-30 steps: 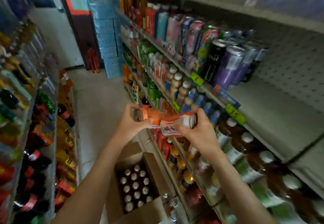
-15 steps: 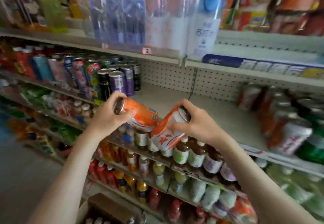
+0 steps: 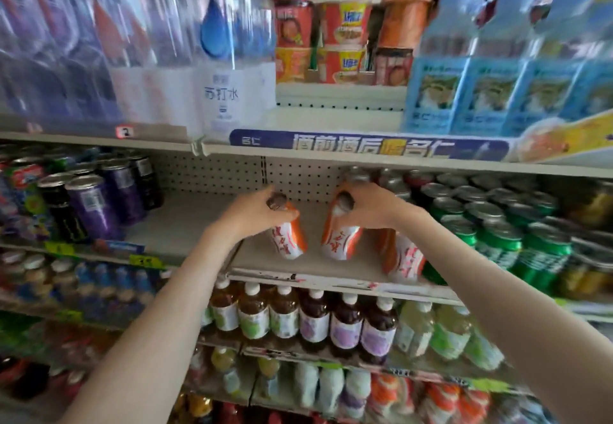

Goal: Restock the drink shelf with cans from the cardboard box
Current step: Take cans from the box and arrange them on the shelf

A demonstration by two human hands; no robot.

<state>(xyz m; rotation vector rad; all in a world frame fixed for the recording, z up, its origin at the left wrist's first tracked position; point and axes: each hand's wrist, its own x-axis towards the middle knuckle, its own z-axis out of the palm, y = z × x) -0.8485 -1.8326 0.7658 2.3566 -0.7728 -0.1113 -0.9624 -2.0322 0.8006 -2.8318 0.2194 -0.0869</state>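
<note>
The left can [image 3: 289,241] and the right can [image 3: 341,241], both orange and white, hang tilted just over the bare board of the drink shelf [image 3: 185,224], near each other but apart. I cannot tell whether either base touches the board. The left hand [image 3: 252,214] curls its fingers over the top end of the left can, and the right hand [image 3: 371,206] grips the top of the right can the same way. These look like full, sealed cans: stiff-walled, fairly heavy for their size, smooth enough to slip, and likely to dent if dropped. A grip round the upper wall probably holds safer than fingertips on the lid. Just to the right stands a shelved orange can [image 3: 403,259], then green cans [image 3: 497,241]; purple cans [image 3: 96,208] stand well off to the left. The cardboard box is out of view
</note>
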